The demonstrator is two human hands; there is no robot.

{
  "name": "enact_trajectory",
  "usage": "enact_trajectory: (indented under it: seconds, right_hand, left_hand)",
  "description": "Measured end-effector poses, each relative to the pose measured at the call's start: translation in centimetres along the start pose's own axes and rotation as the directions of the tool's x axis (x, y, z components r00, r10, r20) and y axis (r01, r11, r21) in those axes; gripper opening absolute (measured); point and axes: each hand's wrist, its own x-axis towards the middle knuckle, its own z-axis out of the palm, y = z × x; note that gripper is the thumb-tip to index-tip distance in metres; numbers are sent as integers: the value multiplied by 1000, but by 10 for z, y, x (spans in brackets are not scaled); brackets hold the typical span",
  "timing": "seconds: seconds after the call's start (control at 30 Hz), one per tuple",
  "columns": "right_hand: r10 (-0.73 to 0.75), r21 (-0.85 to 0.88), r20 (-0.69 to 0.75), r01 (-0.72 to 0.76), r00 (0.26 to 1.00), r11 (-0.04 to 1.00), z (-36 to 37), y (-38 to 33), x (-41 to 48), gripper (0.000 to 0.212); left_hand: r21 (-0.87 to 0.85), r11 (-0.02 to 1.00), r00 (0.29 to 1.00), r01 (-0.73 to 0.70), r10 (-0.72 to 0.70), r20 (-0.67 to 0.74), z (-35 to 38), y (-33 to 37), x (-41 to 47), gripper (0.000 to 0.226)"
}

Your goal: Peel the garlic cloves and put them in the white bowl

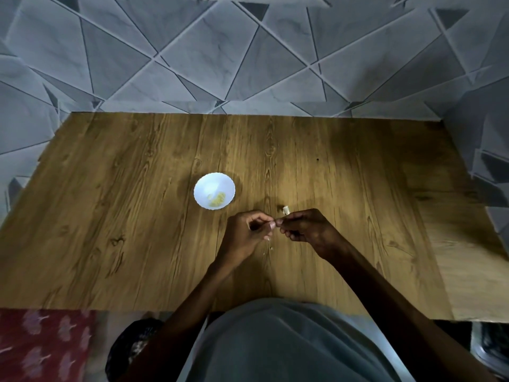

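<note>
Where the fingertips meet: the left hand (pixel 248 230) and right hand (pixel 308 230) come tip to tip just above the table (pixel 110 216), at 5 o'clock from the white bowl (pixel 199 188)
Garlic clove (pixel 285 210): only a pale end shows, at 12 o'clock of the right fingertips; the rest is hidden, so its long axis seems to run 12 to 6, though I cannot be sure
Right hand: fingers curled in, seemingly gripping the clove
Left hand: thumb and forefinger pinched together at the clove's 9 o'clock side, likely on its skin; too small to tell
Bowl: near, at 10 o'clock from the pinch, the left hand nearer; yellowish peeled cloves (pixel 217 201) lie inside
Skin flakes (pixel 271 248): on the table at 6 o'clock of the pinch
Coming move, as judged: strip the skin toward 9 o'clock, then carry the clove toward 10 o'clock
</note>
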Motion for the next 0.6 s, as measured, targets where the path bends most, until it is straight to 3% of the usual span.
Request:
enact_trajectory:
  seconds: [0.37, 0.6]
  right_hand:
    - [-88, -88, -26, 85, 996, 992, 3, 4, -7, 13]
    - [-159, -165, -37, 151, 987, 975, 1, 3, -5, 9]
  left_hand:
    - [-285, 920, 963, 269, -260, 71, -4, 7, -2, 16]
    - [-304, 891, 942, 336, -317, 112, -4, 9, 4, 13]
